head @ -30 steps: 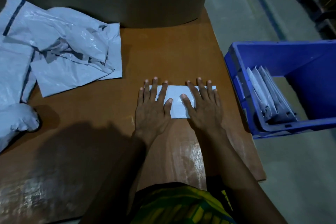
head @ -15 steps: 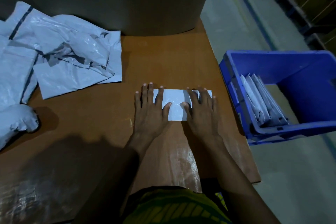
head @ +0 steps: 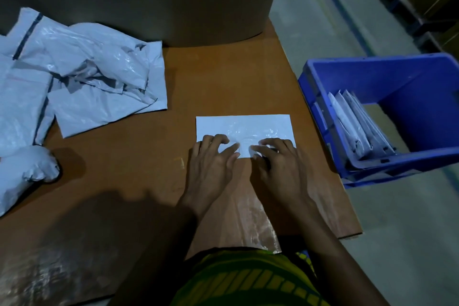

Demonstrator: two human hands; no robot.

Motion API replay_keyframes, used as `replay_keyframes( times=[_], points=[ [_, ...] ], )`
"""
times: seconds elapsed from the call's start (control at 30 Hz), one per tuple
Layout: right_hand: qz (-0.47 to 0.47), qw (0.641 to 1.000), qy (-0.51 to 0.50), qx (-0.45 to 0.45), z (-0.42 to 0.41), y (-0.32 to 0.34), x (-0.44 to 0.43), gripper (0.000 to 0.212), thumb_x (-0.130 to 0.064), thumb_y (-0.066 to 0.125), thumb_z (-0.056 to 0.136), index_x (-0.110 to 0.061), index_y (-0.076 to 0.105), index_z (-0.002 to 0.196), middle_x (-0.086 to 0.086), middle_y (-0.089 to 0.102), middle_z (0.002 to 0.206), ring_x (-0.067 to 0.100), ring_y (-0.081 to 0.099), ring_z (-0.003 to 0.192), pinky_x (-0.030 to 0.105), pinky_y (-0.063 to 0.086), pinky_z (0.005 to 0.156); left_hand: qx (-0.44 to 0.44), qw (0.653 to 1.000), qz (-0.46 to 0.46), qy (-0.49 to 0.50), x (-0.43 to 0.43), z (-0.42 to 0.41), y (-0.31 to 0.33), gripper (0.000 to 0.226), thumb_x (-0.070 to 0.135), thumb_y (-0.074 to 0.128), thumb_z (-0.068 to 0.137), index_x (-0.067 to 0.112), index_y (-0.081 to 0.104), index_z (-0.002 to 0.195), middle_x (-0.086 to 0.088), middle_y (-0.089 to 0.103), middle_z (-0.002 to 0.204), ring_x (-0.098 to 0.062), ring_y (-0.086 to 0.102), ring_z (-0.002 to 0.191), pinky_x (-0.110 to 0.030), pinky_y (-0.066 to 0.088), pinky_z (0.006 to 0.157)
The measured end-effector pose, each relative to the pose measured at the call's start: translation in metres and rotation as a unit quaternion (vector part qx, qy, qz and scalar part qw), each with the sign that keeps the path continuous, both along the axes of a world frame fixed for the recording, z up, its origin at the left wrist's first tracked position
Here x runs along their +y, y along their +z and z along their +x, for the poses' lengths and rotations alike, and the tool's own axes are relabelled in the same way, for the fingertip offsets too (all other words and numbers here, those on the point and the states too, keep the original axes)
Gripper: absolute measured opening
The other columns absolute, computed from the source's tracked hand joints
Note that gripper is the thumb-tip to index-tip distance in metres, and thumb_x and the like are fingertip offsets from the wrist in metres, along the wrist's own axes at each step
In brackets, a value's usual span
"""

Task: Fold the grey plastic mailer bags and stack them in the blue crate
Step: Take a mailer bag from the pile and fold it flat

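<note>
On tbl [head: 223, 77], hands [head: 211, 159] [head: 279, 160] pinch folded mailer [head: 244, 128].

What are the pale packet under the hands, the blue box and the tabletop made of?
The folded mailer looks like thin glossy plastic film: it crinkles and glints. The blue crate seems rigid moulded plastic, smooth, evenly coloured. The table is brown board, perhaps laminated or taped: front patches shine.

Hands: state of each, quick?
Left hand: pinching the mailer at its near edge.
Right hand: pinching the same edge.
</note>
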State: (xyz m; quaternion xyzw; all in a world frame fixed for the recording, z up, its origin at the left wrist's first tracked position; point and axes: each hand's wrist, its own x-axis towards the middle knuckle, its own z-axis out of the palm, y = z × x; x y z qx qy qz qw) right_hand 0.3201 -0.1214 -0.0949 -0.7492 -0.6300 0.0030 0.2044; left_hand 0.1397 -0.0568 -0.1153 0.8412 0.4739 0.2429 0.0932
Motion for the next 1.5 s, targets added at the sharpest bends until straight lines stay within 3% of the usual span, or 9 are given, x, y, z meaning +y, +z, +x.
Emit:
replay_keyframes(
  times=[0.33,0.47,0.57,0.7,0.87,1.0,1.2,1.37,1.5],
  points=[
    [0.018,0.999,0.015,0.025,-0.02,0.001,0.002,0.019,-0.031,0.065,0.097,-0.029,0.079,0.108,-0.004,0.068,0.123,0.02,0.058,0.117,0.039,0.048,0.087,-0.059,0.998,-0.035,0.004,-0.003,-0.039,-0.004,0.025,0.019,0.058,0.1,0.017,0.078,0.115,-0.001,0.067,0.107,-0.023,0.059,0.101,-0.045,0.052,0.085],
    [-0.01,0.997,0.063,0.04,-0.036,0.01,0.036,0.036,-0.038,0.053,0.101,-0.031,0.068,0.132,0.001,0.054,0.151,0.023,0.043,0.14,0.046,0.035,0.112,-0.07,0.997,-0.021,0.031,0.013,-0.039,-0.001,0.034,0.006,0.058,0.098,0.017,0.072,0.127,-0.004,0.065,0.134,-0.028,0.055,0.127,-0.05,0.048,0.101],
    [-0.065,0.994,0.081,0.033,-0.044,0.003,0.06,0.049,-0.047,0.036,0.105,-0.034,0.047,0.152,0.0,0.027,0.169,0.022,0.019,0.156,0.047,0.015,0.124,-0.029,0.999,-0.017,0.014,0.03,-0.034,0.001,0.045,0.019,0.042,0.108,0.014,0.048,0.152,-0.006,0.038,0.163,-0.029,0.026,0.155,-0.047,0.026,0.122],
    [-0.088,0.992,0.091,-0.008,-0.039,-0.02,0.061,0.055,-0.05,0.015,0.11,-0.039,0.018,0.163,-0.005,0.003,0.174,0.015,-0.008,0.159,0.05,0.002,0.128,0.065,0.998,-0.024,-0.009,0.046,-0.031,-0.013,0.057,0.034,0.024,0.111,0.015,0.02,0.164,-0.006,0.014,0.172,-0.026,0.005,0.16,-0.052,0.011,0.128],
    [-0.121,0.984,0.127,0.022,-0.028,-0.019,0.066,0.054,-0.048,0.02,0.112,-0.038,0.012,0.164,-0.009,-0.007,0.173,0.009,-0.02,0.156,0.048,-0.006,0.127,0.082,0.996,-0.034,0.003,0.044,-0.026,-0.018,0.059,0.036,0.017,0.11,0.013,0.019,0.164,-0.007,0.015,0.172,-0.027,0.007,0.159,-0.053,0.01,0.128],
    [-0.045,0.976,0.104,0.185,-0.006,-0.009,0.067,0.052,-0.04,0.034,0.111,-0.033,0.027,0.162,-0.011,0.003,0.172,0.008,-0.011,0.158,0.039,-0.002,0.128,0.092,0.995,-0.023,0.005,0.048,-0.008,-0.006,0.06,0.039,0.019,0.11,0.01,0.025,0.162,-0.01,0.018,0.171,-0.03,0.008,0.159,-0.052,0.01,0.128],
    [-0.049,0.985,0.041,0.161,0.026,-0.013,0.047,0.057,-0.049,0.036,0.11,-0.027,0.03,0.162,-0.009,0.009,0.173,0.007,-0.006,0.158,0.038,0.007,0.128,0.073,0.995,-0.06,-0.044,0.053,0.022,-0.014,0.064,0.05,0.018,0.111,0.021,0.006,0.166,-0.004,-0.007,0.173,-0.021,-0.012,0.159,-0.048,0.0,0.129],
    [-0.074,0.989,0.068,0.113,0.025,-0.016,0.043,0.056,-0.047,0.037,0.112,-0.031,0.023,0.163,-0.011,0.006,0.173,0.005,-0.009,0.158,0.038,-0.003,0.129,0.112,0.991,-0.046,-0.051,0.055,0.02,-0.024,0.063,0.054,0.013,0.109,0.029,0.001,0.165,-0.003,-0.012,0.173,-0.023,-0.015,0.158,-0.055,-0.001,0.127],
    [-0.081,0.99,0.066,0.092,0.025,-0.017,0.047,0.057,-0.048,0.036,0.111,-0.03,0.023,0.164,-0.008,0.009,0.173,0.007,-0.006,0.158,0.041,0.0,0.129,0.124,0.99,-0.051,-0.049,0.06,0.022,-0.022,0.064,0.056,0.011,0.108,0.03,0.0,0.165,-0.003,-0.012,0.172,-0.024,-0.018,0.158,-0.057,-0.004,0.126]
  ],
)
